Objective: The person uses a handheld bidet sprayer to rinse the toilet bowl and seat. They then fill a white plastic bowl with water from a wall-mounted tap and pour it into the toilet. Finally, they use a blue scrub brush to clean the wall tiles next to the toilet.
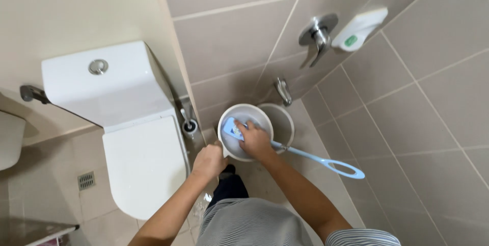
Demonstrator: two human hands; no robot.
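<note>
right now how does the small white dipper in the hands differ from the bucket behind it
The small white plastic dipper is held tilted off the floor, the left hand gripping its handle; the larger white round bucket stands upright below the wall tap. The dipper holds the head of a light blue long-handled brush with the right hand on it; the bucket's visible part shows nothing in it. Both are white and round.

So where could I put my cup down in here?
The closed toilet lid and flat tank top are bare. It is crowded by the wall, where the left hand and right hand work a blue brush in the white basin over the bucket.
</note>
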